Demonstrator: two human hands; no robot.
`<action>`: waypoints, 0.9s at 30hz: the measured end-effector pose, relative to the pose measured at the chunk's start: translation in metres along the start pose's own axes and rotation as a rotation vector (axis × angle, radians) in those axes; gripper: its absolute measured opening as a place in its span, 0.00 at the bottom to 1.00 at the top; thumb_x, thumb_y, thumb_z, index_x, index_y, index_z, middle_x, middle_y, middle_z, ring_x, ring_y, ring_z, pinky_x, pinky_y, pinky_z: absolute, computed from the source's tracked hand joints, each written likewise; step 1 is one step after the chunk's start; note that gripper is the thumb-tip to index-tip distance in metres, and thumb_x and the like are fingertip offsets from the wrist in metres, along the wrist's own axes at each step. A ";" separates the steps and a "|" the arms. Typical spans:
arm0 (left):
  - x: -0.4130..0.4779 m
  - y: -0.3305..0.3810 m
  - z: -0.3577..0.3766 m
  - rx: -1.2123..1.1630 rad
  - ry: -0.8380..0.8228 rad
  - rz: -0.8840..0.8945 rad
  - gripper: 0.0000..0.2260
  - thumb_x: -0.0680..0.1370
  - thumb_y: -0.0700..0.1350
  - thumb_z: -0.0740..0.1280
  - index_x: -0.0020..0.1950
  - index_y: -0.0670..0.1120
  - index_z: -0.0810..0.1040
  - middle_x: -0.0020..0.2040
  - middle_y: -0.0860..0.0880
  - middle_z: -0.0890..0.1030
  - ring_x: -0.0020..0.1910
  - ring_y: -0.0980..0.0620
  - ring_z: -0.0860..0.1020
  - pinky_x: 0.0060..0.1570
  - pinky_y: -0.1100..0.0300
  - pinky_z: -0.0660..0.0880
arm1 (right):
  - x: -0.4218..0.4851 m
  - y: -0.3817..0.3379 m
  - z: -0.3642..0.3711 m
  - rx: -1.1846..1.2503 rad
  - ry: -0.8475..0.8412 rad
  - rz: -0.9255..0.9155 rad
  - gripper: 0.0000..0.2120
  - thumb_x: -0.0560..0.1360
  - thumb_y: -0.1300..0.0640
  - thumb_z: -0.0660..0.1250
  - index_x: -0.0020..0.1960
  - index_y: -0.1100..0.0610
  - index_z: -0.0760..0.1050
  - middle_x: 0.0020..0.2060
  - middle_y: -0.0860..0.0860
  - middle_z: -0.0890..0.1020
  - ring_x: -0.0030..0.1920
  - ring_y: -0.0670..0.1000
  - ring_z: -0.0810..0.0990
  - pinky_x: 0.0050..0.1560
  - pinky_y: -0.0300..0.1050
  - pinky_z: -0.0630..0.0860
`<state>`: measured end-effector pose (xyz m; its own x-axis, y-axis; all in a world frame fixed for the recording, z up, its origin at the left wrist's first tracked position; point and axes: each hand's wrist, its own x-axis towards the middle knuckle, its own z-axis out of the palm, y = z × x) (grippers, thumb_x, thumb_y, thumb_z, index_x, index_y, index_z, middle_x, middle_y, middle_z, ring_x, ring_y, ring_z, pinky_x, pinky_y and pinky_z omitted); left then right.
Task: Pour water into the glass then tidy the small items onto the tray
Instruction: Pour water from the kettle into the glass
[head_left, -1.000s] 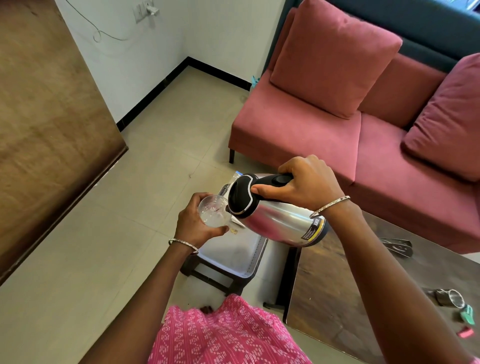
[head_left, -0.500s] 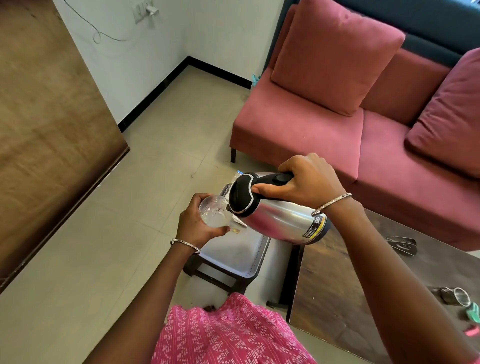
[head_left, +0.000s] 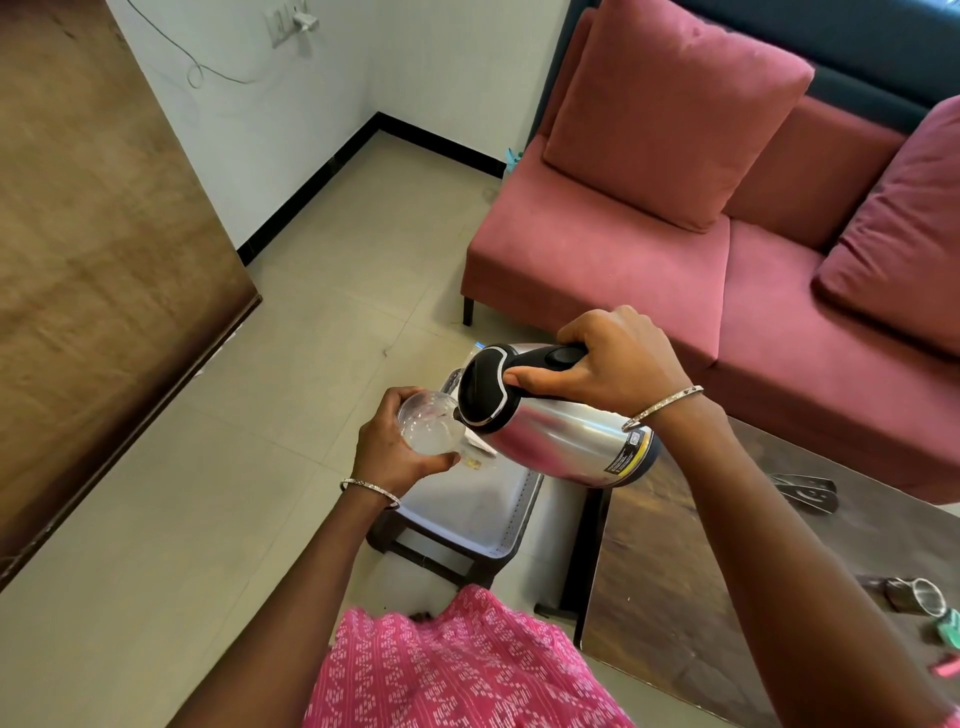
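Above the left part of the tray (head_left: 467, 519), the glass (head_left: 428, 423) was held in the air, tilted, with its mouth turned up and rightward to the kettle (head_left: 561, 441). The left hand (head_left: 392, 452) gripped the glass, its fingers (head_left: 402, 397) curled round the wall. Water showed in the lower part of the glass; the level could not be read.

The kettle lay over the tray with its long axis near horizontal, base to the right and black lid to the left, its spout touching or just beside the glass rim. The right hand (head_left: 608, 364) grasped the black handle from above, its fingers (head_left: 582, 325) wrapped fully round it.

The tray rested on a dark stool (head_left: 410, 548). Right of the tray stood the table (head_left: 675, 597). Well apart from the tray, at the table's far right, lay a steel cup (head_left: 917, 597), a green item (head_left: 953, 629) and a pink item (head_left: 945, 667); a dark utensil (head_left: 805, 491) lay farther back. Beyond the tray stood a red sofa (head_left: 623, 270).

Judgement: pouring was in hand. The small items lay to the right, nearer the right hand, but both hands were occupied, and the kettle and glass would have to be set down first.
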<state>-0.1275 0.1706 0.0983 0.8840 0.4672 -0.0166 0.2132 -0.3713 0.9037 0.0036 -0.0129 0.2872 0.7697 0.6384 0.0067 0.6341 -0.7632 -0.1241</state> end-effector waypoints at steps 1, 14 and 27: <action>0.000 0.000 0.000 -0.002 0.000 0.000 0.38 0.56 0.47 0.84 0.61 0.48 0.72 0.53 0.56 0.77 0.50 0.54 0.76 0.49 0.64 0.75 | 0.000 0.000 0.000 0.000 -0.001 0.002 0.38 0.61 0.22 0.64 0.25 0.56 0.58 0.20 0.51 0.62 0.24 0.53 0.60 0.27 0.42 0.55; 0.000 0.001 0.002 -0.007 -0.004 -0.023 0.38 0.55 0.48 0.84 0.61 0.50 0.72 0.53 0.57 0.77 0.50 0.55 0.77 0.45 0.73 0.70 | -0.001 0.002 0.000 0.012 -0.007 -0.007 0.38 0.62 0.22 0.64 0.26 0.57 0.59 0.21 0.51 0.62 0.27 0.55 0.61 0.28 0.43 0.56; -0.001 0.001 0.007 0.006 -0.018 -0.013 0.38 0.55 0.48 0.84 0.61 0.50 0.71 0.54 0.56 0.77 0.51 0.55 0.77 0.45 0.75 0.70 | -0.002 0.006 -0.001 0.005 0.010 -0.009 0.38 0.61 0.21 0.64 0.25 0.56 0.58 0.20 0.50 0.63 0.24 0.51 0.60 0.26 0.42 0.54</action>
<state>-0.1250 0.1644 0.0958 0.8887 0.4571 -0.0358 0.2269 -0.3707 0.9006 0.0057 -0.0193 0.2875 0.7645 0.6444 0.0175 0.6408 -0.7567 -0.1292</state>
